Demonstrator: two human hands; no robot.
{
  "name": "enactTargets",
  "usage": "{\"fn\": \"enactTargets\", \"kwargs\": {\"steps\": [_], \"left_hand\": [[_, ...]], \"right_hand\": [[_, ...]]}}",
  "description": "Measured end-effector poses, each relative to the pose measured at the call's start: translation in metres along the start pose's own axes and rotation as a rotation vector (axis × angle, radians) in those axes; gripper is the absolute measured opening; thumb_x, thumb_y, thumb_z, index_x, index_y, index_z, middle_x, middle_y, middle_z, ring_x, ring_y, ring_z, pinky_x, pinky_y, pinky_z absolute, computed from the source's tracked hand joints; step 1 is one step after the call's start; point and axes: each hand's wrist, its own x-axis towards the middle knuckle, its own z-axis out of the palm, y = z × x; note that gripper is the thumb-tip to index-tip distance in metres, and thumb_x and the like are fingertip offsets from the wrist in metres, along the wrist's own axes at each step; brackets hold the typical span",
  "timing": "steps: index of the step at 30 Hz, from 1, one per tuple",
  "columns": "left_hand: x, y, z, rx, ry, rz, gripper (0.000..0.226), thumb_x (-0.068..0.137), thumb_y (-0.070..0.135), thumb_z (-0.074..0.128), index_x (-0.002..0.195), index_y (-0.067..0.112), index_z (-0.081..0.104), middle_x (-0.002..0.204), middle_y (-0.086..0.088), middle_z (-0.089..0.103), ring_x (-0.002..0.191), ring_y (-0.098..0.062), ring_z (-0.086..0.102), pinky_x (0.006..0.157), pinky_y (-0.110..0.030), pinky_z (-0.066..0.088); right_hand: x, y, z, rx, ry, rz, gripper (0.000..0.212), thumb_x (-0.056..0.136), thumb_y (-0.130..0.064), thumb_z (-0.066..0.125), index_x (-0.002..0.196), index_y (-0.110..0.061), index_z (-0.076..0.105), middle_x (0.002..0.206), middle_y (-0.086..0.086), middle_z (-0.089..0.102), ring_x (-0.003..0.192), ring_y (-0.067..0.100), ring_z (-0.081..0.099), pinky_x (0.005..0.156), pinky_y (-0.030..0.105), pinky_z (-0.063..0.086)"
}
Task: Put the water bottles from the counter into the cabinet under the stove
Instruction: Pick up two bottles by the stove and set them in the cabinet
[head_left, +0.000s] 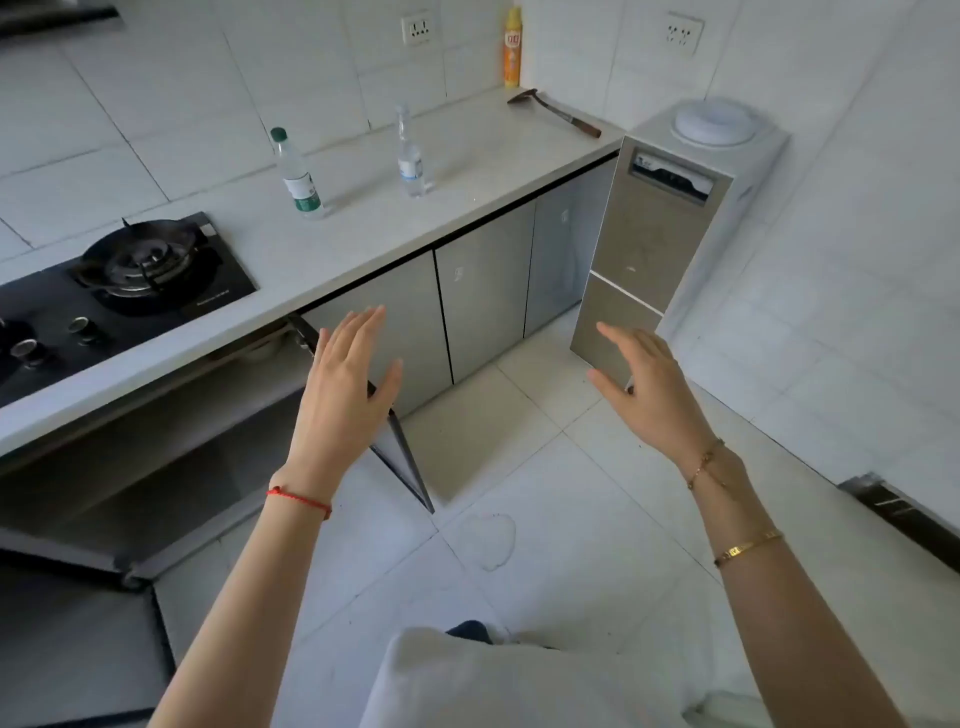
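Two clear water bottles stand upright on the white counter (363, 218): one with a green cap and green label (297, 174), one with a clear cap and blue label (411, 153) to its right. The cabinet under the stove (171, 441) stands with both doors swung out, its right door (402, 457) edge-on. My left hand (345, 387) hovers in front of that door with fingers spread, holding nothing. My right hand (641, 387) floats over the floor further right, also spread and empty. Both hands are well below and in front of the bottles.
A black gas stove (119, 280) sits on the counter at left. A yellow spray can (512, 47) and a cleaver (556, 111) lie at the counter's far end. A water dispenser (670, 234) stands right of the closed cabinets. The floor is white tile.
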Motion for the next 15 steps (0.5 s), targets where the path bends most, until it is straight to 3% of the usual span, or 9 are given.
{"fn": "enactTargets", "kwargs": {"steps": [15], "left_hand": [[0.068,-0.02,0.049,0.012,0.01,-0.088,0.055,0.099,0.028,0.051,0.149,0.015,0.032,0.154,-0.005,0.037,0.147,-0.019,0.027,0.124,-0.042,0.011]], "right_hand": [[0.09,0.046,0.042,0.068,-0.096,0.037,0.05,0.095,-0.026,0.057,0.142,-0.015,0.043,0.138,0.002,0.05,0.134,0.016,0.036,0.109,0.028,0.032]]}}
